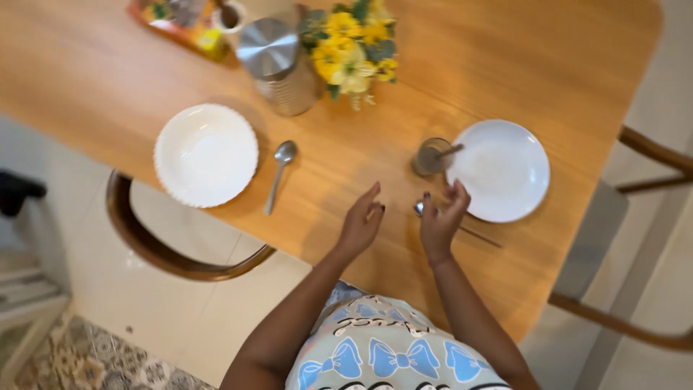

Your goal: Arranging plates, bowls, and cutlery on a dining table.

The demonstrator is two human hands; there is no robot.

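Right hand: fingers pinched on spoon at bowl end, above worktop. Handle runs out to the right beneath the hand, long axis slanting toward worktop edge, just beside plate. Left hand: open, fingers apart, empty, hovering just left of the spoon. Right hand nearer. Cup touching plate rim. Elsewhere: 1 bowl, 1 second spoon, canister, flowers.

Bare-armed person wears a pale blue top printed with 3 blue bows and black script.
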